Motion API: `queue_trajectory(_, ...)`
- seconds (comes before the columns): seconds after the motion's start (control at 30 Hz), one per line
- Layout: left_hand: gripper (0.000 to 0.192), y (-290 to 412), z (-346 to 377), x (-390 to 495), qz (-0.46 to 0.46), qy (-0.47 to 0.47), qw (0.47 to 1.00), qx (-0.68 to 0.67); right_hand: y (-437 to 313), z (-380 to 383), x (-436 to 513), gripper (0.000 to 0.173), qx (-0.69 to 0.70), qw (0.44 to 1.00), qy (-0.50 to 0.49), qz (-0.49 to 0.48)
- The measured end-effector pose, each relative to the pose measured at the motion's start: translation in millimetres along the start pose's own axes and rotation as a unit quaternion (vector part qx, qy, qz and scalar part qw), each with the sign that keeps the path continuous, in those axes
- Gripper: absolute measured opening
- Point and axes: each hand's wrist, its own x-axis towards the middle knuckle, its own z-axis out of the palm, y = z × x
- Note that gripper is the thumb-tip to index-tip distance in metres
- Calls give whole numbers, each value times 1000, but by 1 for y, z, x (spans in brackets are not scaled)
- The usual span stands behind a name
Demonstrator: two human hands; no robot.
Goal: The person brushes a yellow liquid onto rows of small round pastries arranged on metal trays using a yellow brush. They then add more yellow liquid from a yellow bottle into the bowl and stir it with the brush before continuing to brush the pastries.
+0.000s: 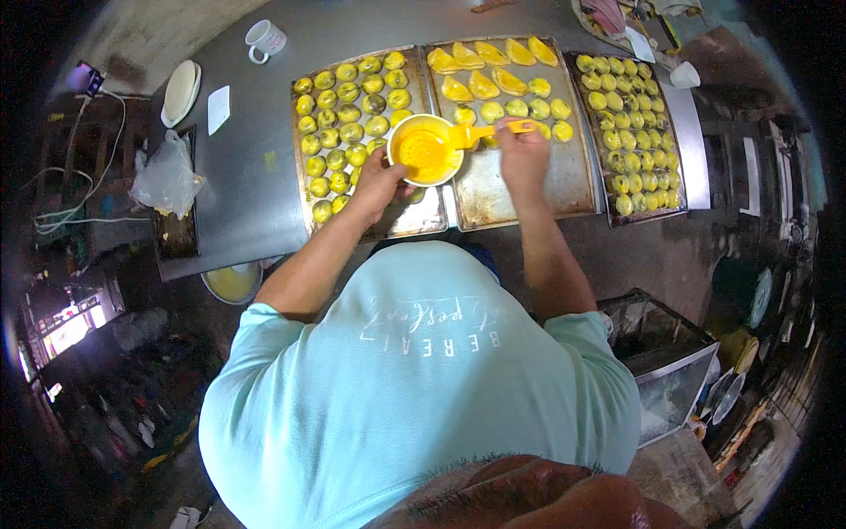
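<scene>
My left hand (382, 182) holds a white bowl (395, 147) by its lower left rim, with orange-yellow liquid, likely egg wash, inside. In my right hand (525, 155) is the handle of a yellow pastry brush (472, 135); its head reaches over the bowl's right rim. Both are above the middle baking tray (492, 195) and the left baking tray (415, 221). Folded half-moon pastries (488, 53) and several round glazed pastries (517, 108) sit on the middle tray. Rows of round pastries (351, 132) cover much of the left tray, partly hidden by the bowl and hand.
Another tray of round pastries (631, 140) lies at the right of the metal table (251, 185). A white mug (266, 40), stacked lids (180, 92), a white card (219, 110) and a plastic bag (168, 175) are at left. A glass-sided case (671, 390) stands at lower right.
</scene>
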Motion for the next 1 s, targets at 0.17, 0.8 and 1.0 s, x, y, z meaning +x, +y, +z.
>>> queue_trajectory(0.17,59,0,8,14,26,-47,998,10,22,33,-30,8,-151,986,-49,-47)
queue_trajectory(0.8,55,3,3,13,1,-24,998,-53,79,-28,60,15,133,978,79,139)
queue_trajectory(1.0,51,0,0,7,0,9,999,-39,102,-32,89,13,-145,980,93,-94)
